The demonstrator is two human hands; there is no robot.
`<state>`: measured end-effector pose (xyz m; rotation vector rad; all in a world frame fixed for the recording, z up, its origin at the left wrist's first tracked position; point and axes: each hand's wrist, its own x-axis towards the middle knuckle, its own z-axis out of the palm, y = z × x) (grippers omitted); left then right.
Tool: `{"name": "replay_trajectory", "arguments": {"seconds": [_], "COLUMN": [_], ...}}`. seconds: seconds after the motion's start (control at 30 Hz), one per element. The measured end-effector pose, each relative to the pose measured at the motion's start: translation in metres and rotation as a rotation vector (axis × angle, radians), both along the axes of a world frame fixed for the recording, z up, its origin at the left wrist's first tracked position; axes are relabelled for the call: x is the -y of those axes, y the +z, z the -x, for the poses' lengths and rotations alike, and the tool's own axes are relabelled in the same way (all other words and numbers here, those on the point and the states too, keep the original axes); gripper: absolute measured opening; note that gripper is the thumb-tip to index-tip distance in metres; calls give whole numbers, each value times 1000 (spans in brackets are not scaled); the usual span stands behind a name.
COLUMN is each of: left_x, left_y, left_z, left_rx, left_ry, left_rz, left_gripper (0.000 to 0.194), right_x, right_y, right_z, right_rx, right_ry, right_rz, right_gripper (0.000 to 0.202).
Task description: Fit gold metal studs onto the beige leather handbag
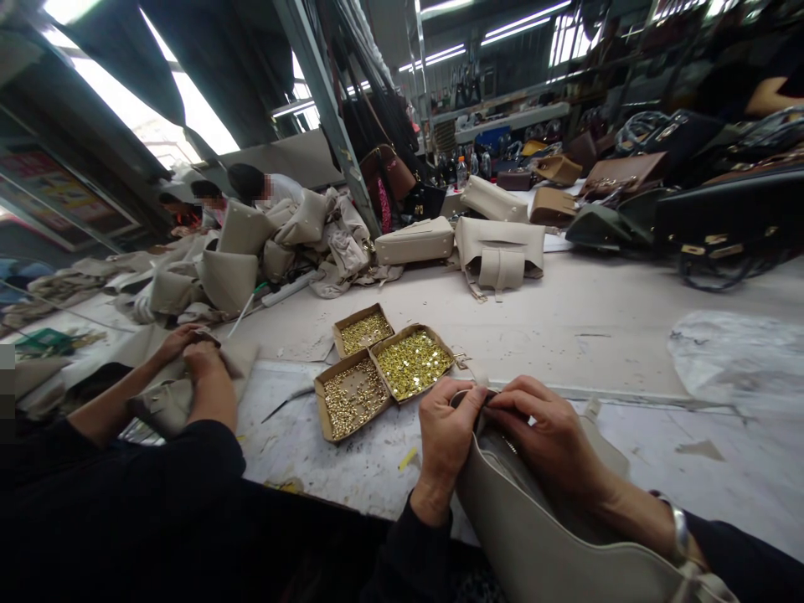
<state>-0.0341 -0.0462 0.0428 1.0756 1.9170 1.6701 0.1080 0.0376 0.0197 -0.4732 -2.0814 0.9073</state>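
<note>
A light grey-beige handbag [533, 511] lies tilted at the table's front edge, its top opening toward me. My left hand [445, 435] is closed on the bag's far upper corner, thumb on top. Close beside it, my right hand [553, 435] pinches at the same corner, its wrist lying over the opening. Any small part between the right fingertips is hidden. Just beyond my left hand sit shallow cardboard boxes: one of shiny gold pieces [414, 362], one of small gold studs [355, 398] and a smaller one of gold bits [364, 331].
At left, a co-worker's hands [204, 356] work on another beige bag. A thin pointed tool [286, 404] lies by the boxes. Beige bags [499, 247] stand at the back, a heap of them [232, 243] back left. Dark bags [734, 218] and clear plastic [734, 356] lie right.
</note>
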Motion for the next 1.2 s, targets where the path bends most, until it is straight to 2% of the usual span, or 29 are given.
{"name": "replay_trajectory", "arguments": {"seconds": [0.5,0.97,1.2], "left_x": [0,0,0], "left_y": [4,0,-3], "left_z": [-1,1,3], "left_rx": [3,8,25], "left_ry": [-6,-14,-16], "left_rz": [15,30,56], "left_gripper": [18,19,21], "right_x": [1,1,3], "right_y": [1,3,4], "right_z": [1,1,3], "right_rx": [23,9,-23], "right_ry": [-33,-13,-121], "right_rz": [47,74,163], "right_gripper": [7,7,13]}}
